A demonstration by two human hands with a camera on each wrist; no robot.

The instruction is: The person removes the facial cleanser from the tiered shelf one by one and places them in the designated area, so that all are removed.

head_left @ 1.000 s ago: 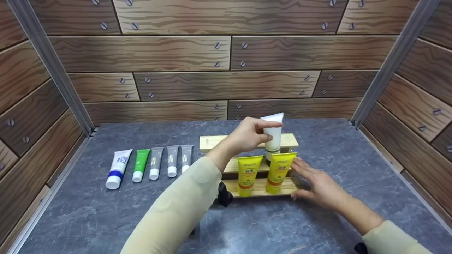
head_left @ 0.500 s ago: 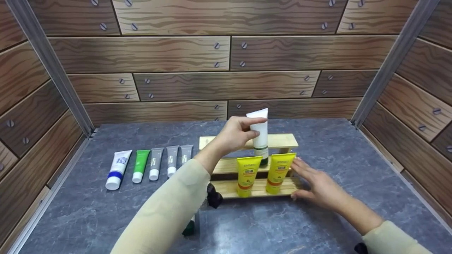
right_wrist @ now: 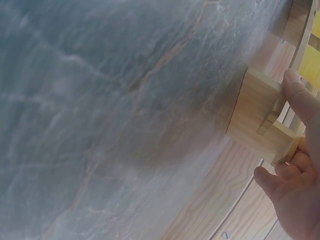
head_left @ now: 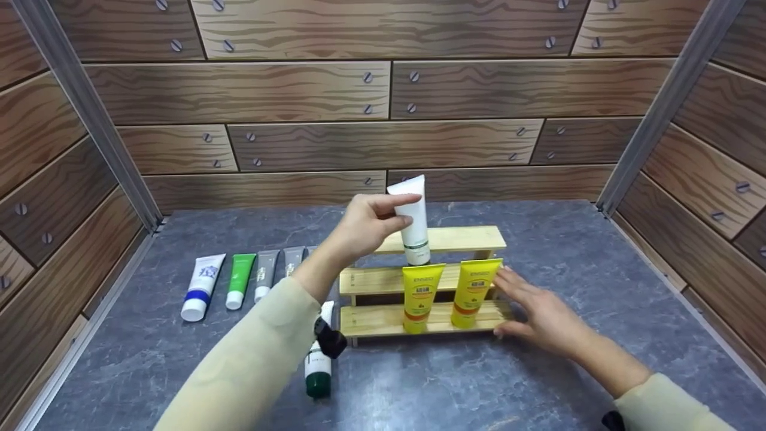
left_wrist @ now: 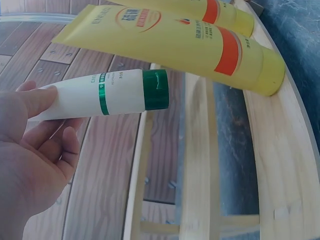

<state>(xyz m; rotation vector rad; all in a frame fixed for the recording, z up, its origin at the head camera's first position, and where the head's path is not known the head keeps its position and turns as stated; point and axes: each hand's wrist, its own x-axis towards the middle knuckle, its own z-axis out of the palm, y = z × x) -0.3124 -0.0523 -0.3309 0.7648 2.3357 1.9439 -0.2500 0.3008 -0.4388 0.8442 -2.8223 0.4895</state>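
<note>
My left hand (head_left: 363, 226) pinches a white squeeze tube (head_left: 414, 222) near its crimped end, above a stepped wooden rack (head_left: 371, 322). In the left wrist view the tube's green cap (left_wrist: 156, 89) hangs clear of the shelves; the head view mostly hides it behind a yellow tube. Two yellow squeeze tubes, a left one (head_left: 422, 299) and a right one (head_left: 474, 293), stand cap down on the lowest step. At the rack's right end, my right hand (head_left: 544, 317) holds the side, thumb by the front step and fingers curled at the side panel (right_wrist: 260, 115).
Left of the rack, a white-and-blue tube (head_left: 203, 287), a green tube (head_left: 239, 280) and several grey tubes (head_left: 265, 274) lie in a row. Another white tube with a dark green cap (head_left: 318, 383) lies in front, partly under my left forearm. Wood-patterned walls enclose the grey table (head_left: 455, 383).
My left hand has carried the white tube leftward and slightly up over the rack. The lying green-capped tube has come into sight beside the forearm. My right hand stays in place.
</note>
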